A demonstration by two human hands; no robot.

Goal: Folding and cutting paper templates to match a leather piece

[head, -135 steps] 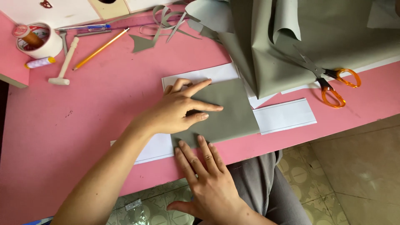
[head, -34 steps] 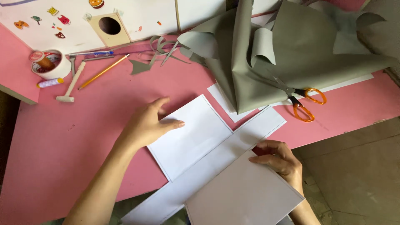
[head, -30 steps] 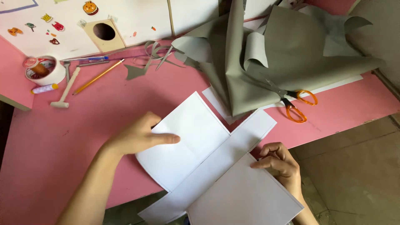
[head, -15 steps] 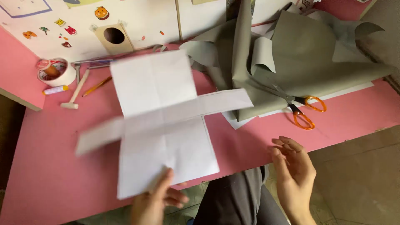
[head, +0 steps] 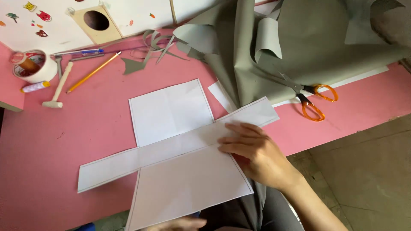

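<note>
A white cross-shaped paper cutout [head: 175, 145] lies flat on the pink table [head: 51, 141], its lower flap hanging over the front edge. My right hand [head: 252, 154] rests palm down on the cutout's right arm, fingers spread and pointing left. Only the fingertips of my left hand [head: 180, 223] show at the bottom edge, just under the paper's lower flap; whether they hold it is unclear.
A large grey-green sheet [head: 299, 47] is heaped at the back right, with orange-handled scissors [head: 314, 98] on its edge. At the back left are a yellow pencil [head: 92, 72], a small white mallet [head: 60, 87], a tape roll [head: 32, 64], pens and grey scraps [head: 150, 47].
The white cutout was lifted, turned over and laid back flat on the table. My right hand moved onto its right arm; my left hand dropped to the bottom edge.
</note>
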